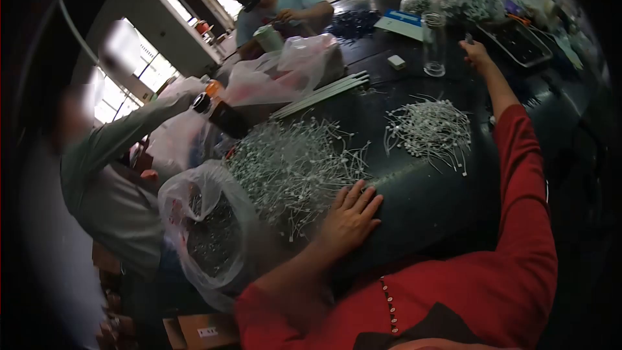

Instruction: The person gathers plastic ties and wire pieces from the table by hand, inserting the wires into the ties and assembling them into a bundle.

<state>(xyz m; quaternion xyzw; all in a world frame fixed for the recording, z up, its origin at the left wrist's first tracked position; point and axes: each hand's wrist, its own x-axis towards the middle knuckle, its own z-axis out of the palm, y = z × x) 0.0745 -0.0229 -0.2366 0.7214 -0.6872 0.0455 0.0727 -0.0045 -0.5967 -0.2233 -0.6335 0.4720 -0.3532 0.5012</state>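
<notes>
Translucent plastic bag [171,202]: dark speckled contents [216,236]. My left grip [350,220] flat, open on black bench [421,210]; right grip [478,56] closed, seemingly on small grey object [468,37]. Windows [153,68] beyond.

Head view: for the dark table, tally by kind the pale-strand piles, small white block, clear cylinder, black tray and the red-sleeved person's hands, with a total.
Pale-strand piles: 2 (larger pile, smaller pile)
Small white block: 1
Clear cylinder: 1
Black tray: 1
Hands: 2 (left hand, right hand)
Total: 7
</notes>
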